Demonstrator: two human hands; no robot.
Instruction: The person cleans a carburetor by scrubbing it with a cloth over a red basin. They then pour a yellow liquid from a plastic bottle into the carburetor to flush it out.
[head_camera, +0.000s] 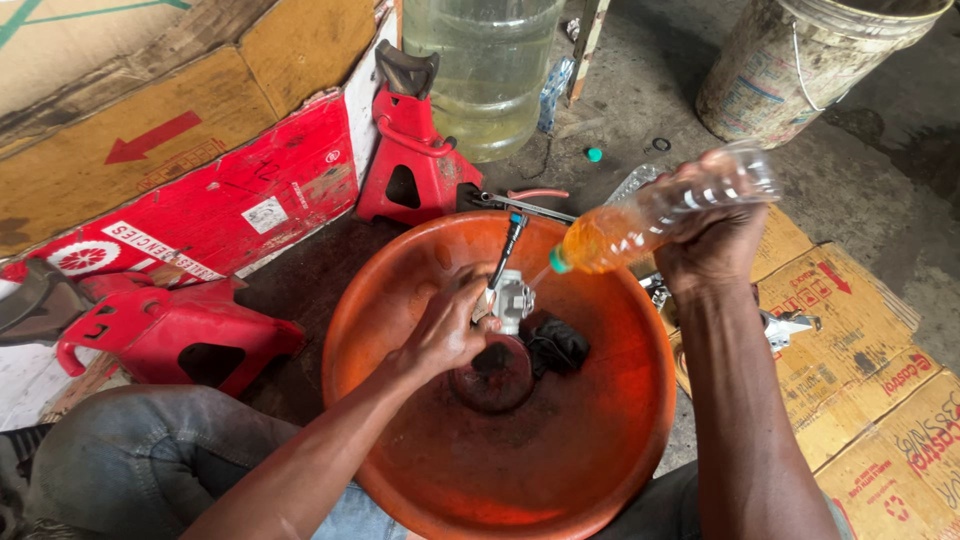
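Metal part (512, 298) is being pinched by left hand (447, 330) over orange basin (590, 440); tilted plastic bottle (655, 215) is being wrapped tightly by right hand (712, 240); red jack stands (412, 150) nearby.

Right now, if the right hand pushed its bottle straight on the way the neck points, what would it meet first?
Probably the pale metal part held by the left hand over the orange basin. The right hand tilts the plastic bottle at it; depth is unclear.

Both forearms are bare, with no sleeve, watch or glove showing, and the left hand (445, 335) and right hand (712, 240) wear no rings that can be made out. The person wears faded blue-grey denim trousers (150, 450), creased and dusty, showing below and left of the orange basin (560, 470).
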